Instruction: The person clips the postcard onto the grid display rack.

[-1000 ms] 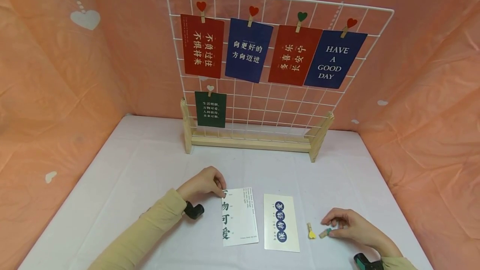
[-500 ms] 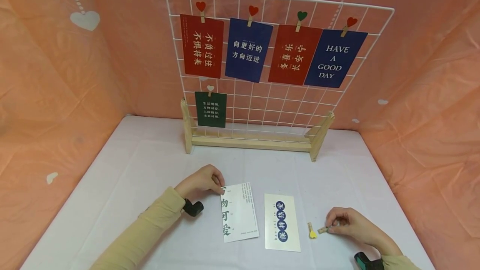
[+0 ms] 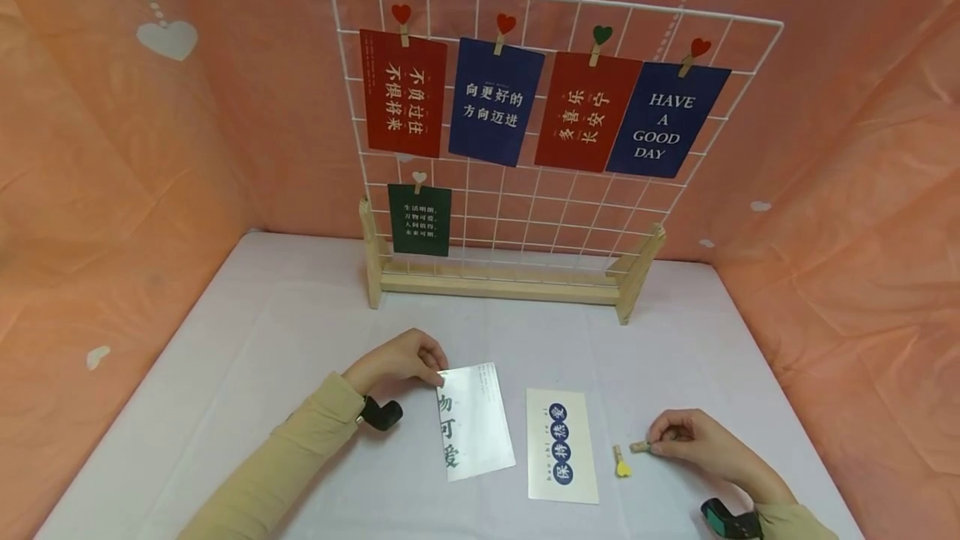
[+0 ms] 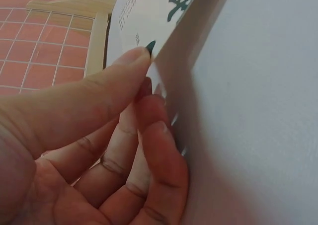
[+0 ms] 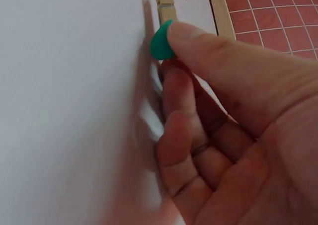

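My left hand (image 3: 405,357) pinches the upper left corner of a white card (image 3: 477,423) with dark green characters, and that corner is lifted off the table in the left wrist view. Between thumb and fingers, my right hand (image 3: 693,440) pinches a small wooden clothespin (image 3: 640,447). Its green heart (image 5: 162,42) sits at the fingertips in the right wrist view. A second clothespin with a yellow heart (image 3: 622,468) lies just left of it. Flat between the hands rests another white card (image 3: 561,446) with blue round characters.
Behind stands a white wire grid (image 3: 540,215) on a wooden base (image 3: 498,286). Red cards (image 3: 405,94), blue cards (image 3: 497,102) and a small green card (image 3: 419,220) hang there by heart clothespins. Orange cloth (image 3: 112,190) walls enclose the table.
The left hand has raised the white card and shifted it slightly up and left. The right hand has taken hold of the green-heart clothespin and drawn it up a little.
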A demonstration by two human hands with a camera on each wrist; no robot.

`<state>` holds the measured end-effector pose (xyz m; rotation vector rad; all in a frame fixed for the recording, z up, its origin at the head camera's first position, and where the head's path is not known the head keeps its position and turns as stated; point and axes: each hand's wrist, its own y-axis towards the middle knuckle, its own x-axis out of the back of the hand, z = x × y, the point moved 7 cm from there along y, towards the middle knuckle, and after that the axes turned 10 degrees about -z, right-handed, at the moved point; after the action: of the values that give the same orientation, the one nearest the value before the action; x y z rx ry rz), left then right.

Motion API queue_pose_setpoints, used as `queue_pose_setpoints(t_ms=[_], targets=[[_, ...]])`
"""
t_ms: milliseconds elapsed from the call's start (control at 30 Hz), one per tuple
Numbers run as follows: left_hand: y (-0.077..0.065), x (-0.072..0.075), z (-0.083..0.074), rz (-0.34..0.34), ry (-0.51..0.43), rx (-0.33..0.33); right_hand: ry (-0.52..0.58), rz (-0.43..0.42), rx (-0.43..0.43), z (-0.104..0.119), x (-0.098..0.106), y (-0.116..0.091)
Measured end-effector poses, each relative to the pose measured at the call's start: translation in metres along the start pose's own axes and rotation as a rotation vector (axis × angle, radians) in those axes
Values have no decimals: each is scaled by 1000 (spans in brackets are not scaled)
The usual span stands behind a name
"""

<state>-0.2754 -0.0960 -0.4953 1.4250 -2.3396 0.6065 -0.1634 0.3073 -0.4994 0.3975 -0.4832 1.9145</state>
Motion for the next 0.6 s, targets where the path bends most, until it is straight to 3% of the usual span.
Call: queue_pose_setpoints(t_ms=[233, 433, 600], targets=[[-3, 5, 1, -16, -9, 19, 25, -14, -5, 10, 3, 9], [-6, 5, 0, 11, -226, 60, 36, -88, 18, 23, 16, 23], [-8, 7, 0, -2, -265, 51, 29, -153, 55, 37, 28, 31]])
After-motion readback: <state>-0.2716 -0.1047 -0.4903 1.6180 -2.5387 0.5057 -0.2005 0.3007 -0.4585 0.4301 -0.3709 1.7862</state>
